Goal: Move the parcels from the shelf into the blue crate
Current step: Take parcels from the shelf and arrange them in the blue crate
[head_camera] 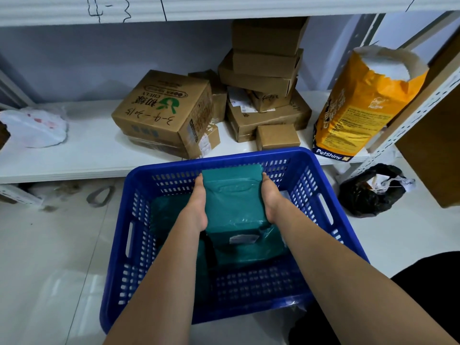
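Observation:
A blue slotted crate stands on the floor in front of the low white shelf. Inside it, a teal plastic parcel is held between both hands: my left hand grips its left edge and my right hand grips its right edge. The fingers go under the parcel and are hidden. More teal parcels lie on the crate's bottom beneath it. On the shelf sit a large printed carton and a stack of brown cardboard boxes.
A white plastic bag lies at the shelf's left end. An open yellow pet-food sack stands at the right by the perforated shelf post. A black bag lies on the tiled floor to the crate's right.

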Demonstrator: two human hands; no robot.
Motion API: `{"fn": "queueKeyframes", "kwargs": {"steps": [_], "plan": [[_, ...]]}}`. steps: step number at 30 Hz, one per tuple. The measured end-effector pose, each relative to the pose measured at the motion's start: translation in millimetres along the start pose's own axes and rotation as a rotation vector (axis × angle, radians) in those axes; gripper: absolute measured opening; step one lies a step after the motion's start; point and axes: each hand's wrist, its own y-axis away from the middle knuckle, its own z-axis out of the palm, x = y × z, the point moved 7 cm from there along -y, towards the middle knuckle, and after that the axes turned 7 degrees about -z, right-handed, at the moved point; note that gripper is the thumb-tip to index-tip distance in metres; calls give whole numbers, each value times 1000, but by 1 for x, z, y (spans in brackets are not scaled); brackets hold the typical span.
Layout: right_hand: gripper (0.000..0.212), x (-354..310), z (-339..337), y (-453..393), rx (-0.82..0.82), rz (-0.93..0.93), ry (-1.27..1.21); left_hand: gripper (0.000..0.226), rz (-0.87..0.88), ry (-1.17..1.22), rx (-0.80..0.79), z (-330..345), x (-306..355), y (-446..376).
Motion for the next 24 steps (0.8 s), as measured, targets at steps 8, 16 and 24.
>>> {"fn": "queueKeyframes", "kwargs": {"steps": [8,16,24], "plan": [[55,1,-3,-2,14,4,-7,61,-36,-23,24,-3,-1,-4],[45,20,-15,0,52,2,6,104,-380,-202,2,-19,-49,-12],[41,28,-20,-21,85,-85,64,120,-422,-194,2,-31,-65,-48]]}}
